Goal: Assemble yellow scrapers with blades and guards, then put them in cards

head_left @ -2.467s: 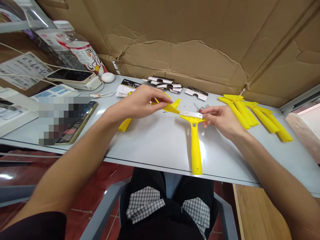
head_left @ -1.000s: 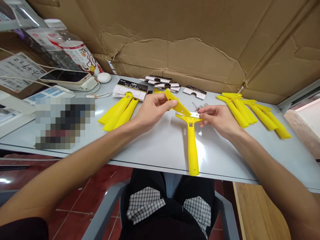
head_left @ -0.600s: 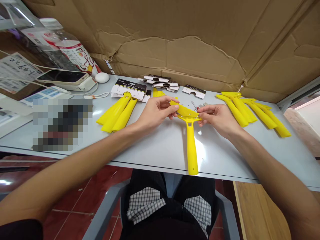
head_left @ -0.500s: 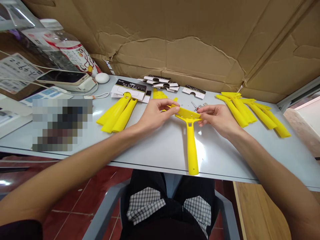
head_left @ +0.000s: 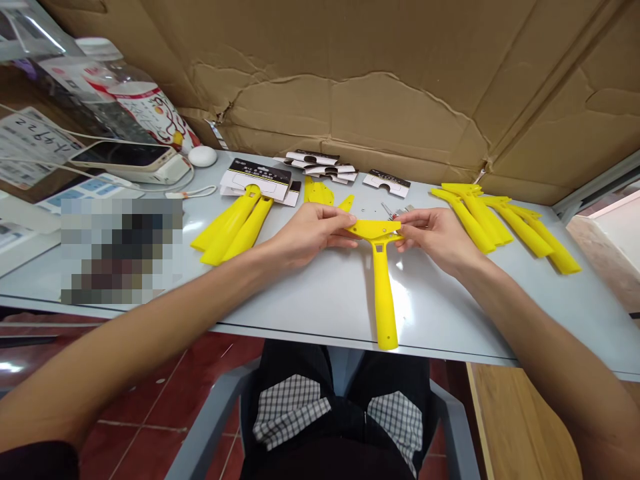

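Observation:
Between my hands is a yellow plastic scraper handle (head_left: 385, 293) shaped like a T, its grip pointing toward me over the table's front edge. A flat yellow cover plate (head_left: 373, 230) with small holes lies along its head, the right end slightly out of line. My left hand (head_left: 320, 233) is closed in a pinch on the left end of the plate. At the right end, my right hand (head_left: 433, 237) pinches the head with thumb and fingers. Just behind are loose yellow plates (head_left: 319, 192), a few tiny screws and a partly hidden metal tool (head_left: 387, 211).
Several yellow scraper handles (head_left: 525, 230) lie at the right. At the left, more handles (head_left: 235, 230) sit under black-and-white cards (head_left: 257, 179). Folded cards (head_left: 320, 163) lie at the back before a cardboard wall (head_left: 350, 80). A phone (head_left: 125, 155), cables and bottles (head_left: 145, 107) crowd the far left.
The yellow plate has turned from slanting above the head to lying nearly level along it. My left hand has dropped slightly with it; my right hand stays at the right end.

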Action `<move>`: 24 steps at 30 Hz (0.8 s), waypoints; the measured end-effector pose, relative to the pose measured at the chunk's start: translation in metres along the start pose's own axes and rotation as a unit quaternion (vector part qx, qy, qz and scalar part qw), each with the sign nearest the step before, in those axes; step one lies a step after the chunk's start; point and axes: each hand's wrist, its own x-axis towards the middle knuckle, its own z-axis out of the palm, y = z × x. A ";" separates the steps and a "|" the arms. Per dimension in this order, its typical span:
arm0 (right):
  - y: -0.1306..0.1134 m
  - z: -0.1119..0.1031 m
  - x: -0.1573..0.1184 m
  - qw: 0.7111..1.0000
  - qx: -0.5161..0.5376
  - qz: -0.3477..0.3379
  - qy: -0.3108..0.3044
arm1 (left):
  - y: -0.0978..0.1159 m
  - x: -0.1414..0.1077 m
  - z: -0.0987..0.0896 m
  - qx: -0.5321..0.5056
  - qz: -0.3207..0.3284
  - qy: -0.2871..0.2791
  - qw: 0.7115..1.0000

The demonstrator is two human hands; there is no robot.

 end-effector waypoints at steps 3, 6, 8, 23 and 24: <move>0.000 0.000 0.000 1.000 -0.004 0.001 0.002 | 0.003 -0.002 0.001 -0.001 -0.002 0.005 1.000; 0.000 0.000 0.000 1.000 -0.016 0.003 0.002 | 0.006 -0.006 0.006 0.020 -0.009 0.010 1.000; -0.001 0.001 -0.001 1.000 -0.025 0.009 0.002 | 0.009 -0.008 0.009 0.051 -0.012 0.021 0.998; 0.002 0.000 0.000 1.000 -0.021 0.004 -0.020 | 0.017 -0.012 0.018 0.126 0.002 0.075 0.989; 0.003 0.000 0.000 1.000 -0.023 0.002 -0.020 | 0.017 -0.013 0.019 0.126 0.003 0.078 0.989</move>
